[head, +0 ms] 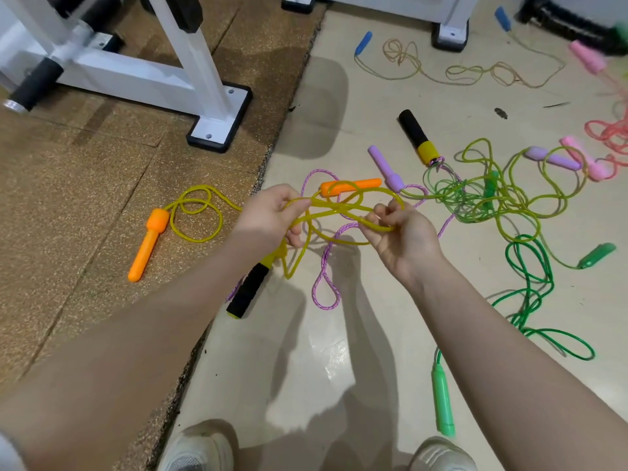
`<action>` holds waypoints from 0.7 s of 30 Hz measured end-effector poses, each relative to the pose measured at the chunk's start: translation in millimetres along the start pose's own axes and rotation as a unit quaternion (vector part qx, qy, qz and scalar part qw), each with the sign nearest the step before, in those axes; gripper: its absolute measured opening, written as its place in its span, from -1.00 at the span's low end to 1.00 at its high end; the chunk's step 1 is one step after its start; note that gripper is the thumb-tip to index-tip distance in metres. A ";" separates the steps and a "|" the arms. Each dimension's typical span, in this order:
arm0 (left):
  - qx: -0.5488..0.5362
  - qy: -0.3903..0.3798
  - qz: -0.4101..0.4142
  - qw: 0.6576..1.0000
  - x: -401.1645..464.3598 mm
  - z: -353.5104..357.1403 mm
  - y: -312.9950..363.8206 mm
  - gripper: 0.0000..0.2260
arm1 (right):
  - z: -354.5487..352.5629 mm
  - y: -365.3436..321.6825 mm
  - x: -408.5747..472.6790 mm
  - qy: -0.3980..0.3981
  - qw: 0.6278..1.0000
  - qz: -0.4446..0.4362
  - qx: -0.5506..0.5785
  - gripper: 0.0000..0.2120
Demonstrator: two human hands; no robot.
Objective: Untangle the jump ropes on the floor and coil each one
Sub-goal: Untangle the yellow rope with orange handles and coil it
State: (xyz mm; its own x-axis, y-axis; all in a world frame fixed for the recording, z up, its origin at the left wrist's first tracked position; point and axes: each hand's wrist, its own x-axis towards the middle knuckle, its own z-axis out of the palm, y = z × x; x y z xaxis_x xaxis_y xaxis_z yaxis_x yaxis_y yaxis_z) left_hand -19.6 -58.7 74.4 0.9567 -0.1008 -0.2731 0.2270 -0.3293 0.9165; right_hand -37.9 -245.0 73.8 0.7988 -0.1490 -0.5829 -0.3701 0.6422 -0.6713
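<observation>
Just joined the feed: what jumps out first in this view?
Both hands, left hand and right hand, hold loops of the yellow rope at centre frame. One orange handle lies on the mat at left. A green-yellow tangle sprawls on the floor at right.

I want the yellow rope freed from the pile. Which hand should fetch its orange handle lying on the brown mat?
Left. The left hand is nearer the orange handle, and the rope runs from it there; the right hand is across the body.

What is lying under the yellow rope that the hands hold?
Under the yellow rope lie a purple rope and an orange handle on the floor. The left hand covers part.
</observation>
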 end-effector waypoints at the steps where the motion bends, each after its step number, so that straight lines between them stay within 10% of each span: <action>1: 0.011 0.001 -0.001 1.000 0.6 -4.8 -2.9 -0.84 | -5.6 -1.7 -2.7 -0.039 0.998 0.020 0.037 -0.75; 6: 0.170 -0.149 0.055 0.973 -24.3 3.1 -21.1 -0.80 | -20.3 -14.8 -6.7 -0.176 0.981 0.046 0.061 -0.67; 15: 0.130 -0.303 -0.155 0.931 -17.9 13.5 -34.7 -0.78 | -29.7 -28.1 -3.7 -0.082 0.987 -0.021 0.139 -0.60; 21: 0.360 -0.136 -0.094 0.918 6.7 -16.0 -35.5 -0.73 | -46.4 -33.1 7.1 0.054 0.982 -0.150 -0.097 -0.73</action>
State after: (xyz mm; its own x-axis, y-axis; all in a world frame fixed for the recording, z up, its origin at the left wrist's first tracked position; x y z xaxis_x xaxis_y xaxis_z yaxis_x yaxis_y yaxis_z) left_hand -18.2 -32.7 44.7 0.8092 -0.1775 -0.5601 0.1099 -0.8907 0.4411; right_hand -42.0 -302.2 70.6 0.8349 -0.3951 -0.3833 -0.2176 0.4027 -0.8891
